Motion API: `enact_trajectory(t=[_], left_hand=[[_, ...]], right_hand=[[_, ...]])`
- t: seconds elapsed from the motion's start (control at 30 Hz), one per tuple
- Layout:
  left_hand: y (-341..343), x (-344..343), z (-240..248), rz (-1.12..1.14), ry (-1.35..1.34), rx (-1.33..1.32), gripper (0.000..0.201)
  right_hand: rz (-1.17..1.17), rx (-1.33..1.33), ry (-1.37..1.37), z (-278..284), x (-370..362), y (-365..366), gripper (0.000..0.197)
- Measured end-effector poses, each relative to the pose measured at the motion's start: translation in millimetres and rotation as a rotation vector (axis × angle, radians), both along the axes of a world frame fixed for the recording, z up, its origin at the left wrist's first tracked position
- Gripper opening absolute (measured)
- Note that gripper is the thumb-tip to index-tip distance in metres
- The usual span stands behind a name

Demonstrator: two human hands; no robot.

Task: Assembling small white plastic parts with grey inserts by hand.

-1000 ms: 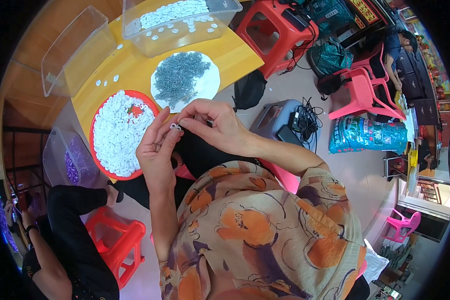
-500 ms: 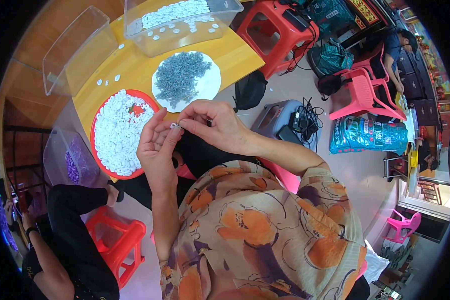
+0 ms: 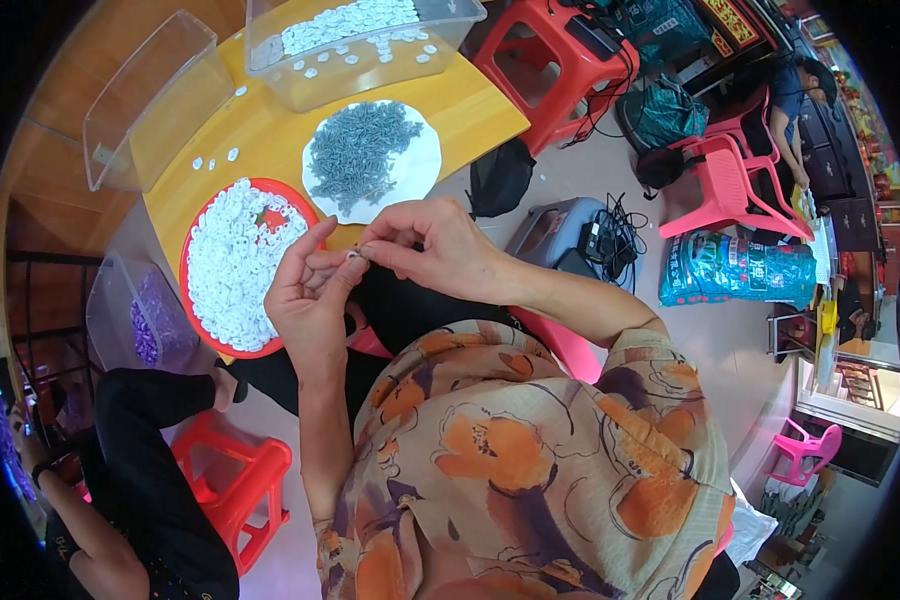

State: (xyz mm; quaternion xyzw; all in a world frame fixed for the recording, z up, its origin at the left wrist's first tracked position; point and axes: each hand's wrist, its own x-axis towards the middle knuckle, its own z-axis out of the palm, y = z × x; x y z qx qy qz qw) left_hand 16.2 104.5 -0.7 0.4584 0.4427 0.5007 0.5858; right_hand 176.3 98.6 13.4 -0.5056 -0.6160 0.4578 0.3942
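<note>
My left hand point(image 3: 305, 290) and my right hand point(image 3: 435, 250) meet over my lap, just in front of the table. A small white plastic piece point(image 3: 352, 256) sits pinched between the left thumb and fingers. The right thumb and forefinger close together right against it; whether they hold a small part of their own is hidden. Left of my hands is a round red tray point(image 3: 242, 352) heaped with white plastic pieces point(image 3: 232, 270). Beyond them stands a white scalloped plate point(image 3: 422, 165), bearing a pile of small grey parts point(image 3: 355, 155) that look like screws.
On the yellow table point(image 3: 480, 105) are a clear bin point(image 3: 370, 88) of white pieces and another clear bin point(image 3: 150, 115). A seated person point(image 3: 140, 440) is at left, by a red stool point(image 3: 255, 470). Red stool point(image 3: 560, 60), black bag point(image 3: 500, 178) and grey case point(image 3: 548, 235) stand right.
Both hands stay together at nearly the same spot, with a slight shift of the left hand leftward. The white piece has turned a little between the fingers. The seated person's arm at left moved.
</note>
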Motion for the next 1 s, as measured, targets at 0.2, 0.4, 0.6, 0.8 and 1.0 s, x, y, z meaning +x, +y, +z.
enact_trajectory(t=[0.2, 0.4, 0.6, 0.8, 1.0], left_hand=[[-1.1, -2.0, -13.0, 0.014, -0.148, -0.098, 0.028], [-4.1, -3.2, -10.8, -0.019, -0.101, -0.154, 0.014], [-8.2, 0.1, -5.1, 0.036, 0.007, -0.010, 0.010], [-4.8, -0.8, -6.0, 0.015, 0.048, -0.014, 0.013], [-7.4, -2.1, -9.9, 0.042, -0.028, -0.102, 0.015]], right_hand=[[0.014, -0.077, 0.168, -2.1, -0.7, 0.2, 0.012], [0.005, -0.071, 0.153, 0.8, -0.4, -2.0, 0.012], [-0.001, -0.113, 0.151, 2.0, 0.0, -4.2, 0.011], [0.034, -0.136, 0.251, -6.9, 4.9, -0.9, 0.012], [0.015, -0.140, 0.259, -6.9, 5.1, 3.1, 0.012]])
